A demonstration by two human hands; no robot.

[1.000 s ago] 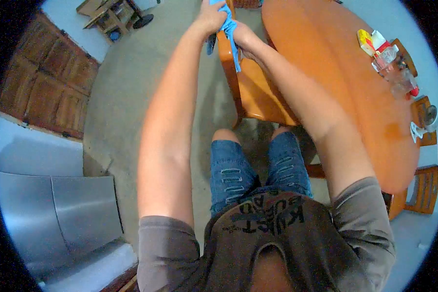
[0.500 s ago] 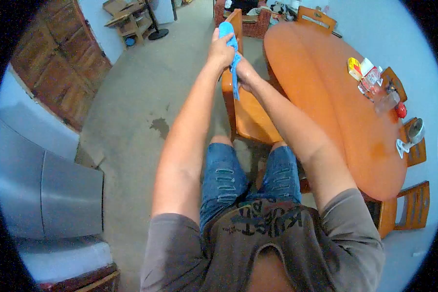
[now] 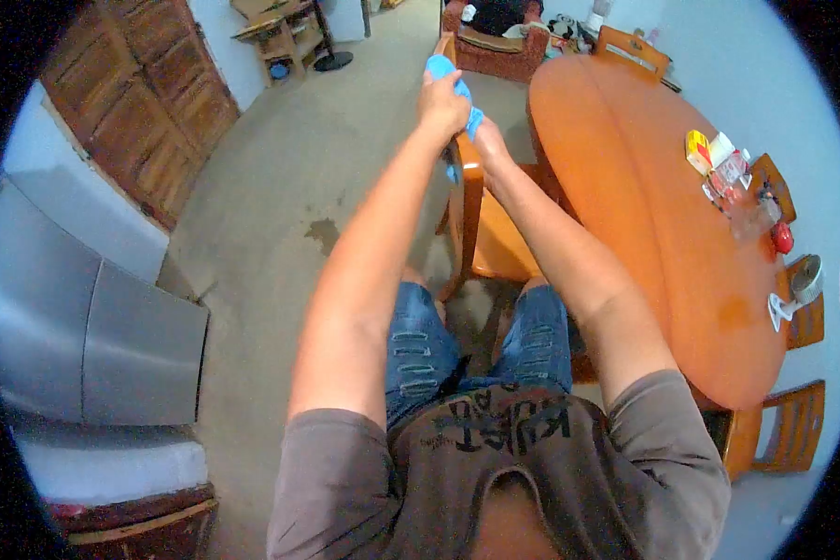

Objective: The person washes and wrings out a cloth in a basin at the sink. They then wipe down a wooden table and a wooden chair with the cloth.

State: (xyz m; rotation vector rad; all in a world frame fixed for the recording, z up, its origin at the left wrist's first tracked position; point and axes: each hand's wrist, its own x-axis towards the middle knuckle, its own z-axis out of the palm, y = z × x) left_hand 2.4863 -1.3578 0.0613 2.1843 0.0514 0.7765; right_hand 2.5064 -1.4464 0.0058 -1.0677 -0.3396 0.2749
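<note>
At the wooden chair [image 3: 500,241] back, head view: bunched, bright-blue cloth [image 3: 442,66].
The left hand [image 3: 445,105] grips it, fingers curled; I cannot tell how the right hand [image 3: 491,147] closes. Alongside: smooth orange-brown table [image 3: 616,187], grey floor [image 3: 271,177], brown door [image 3: 140,93].

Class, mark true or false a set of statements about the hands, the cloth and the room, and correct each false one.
1. The left hand grips a blue cloth. True.
2. The cloth lies flat on the floor. False: it is up at the chair back.
3. A yellow box is on the table. True.
4. The person wears long trousers. False: they wear denim shorts.
5. A red armchair stands beyond the wooden chair. True.
</note>
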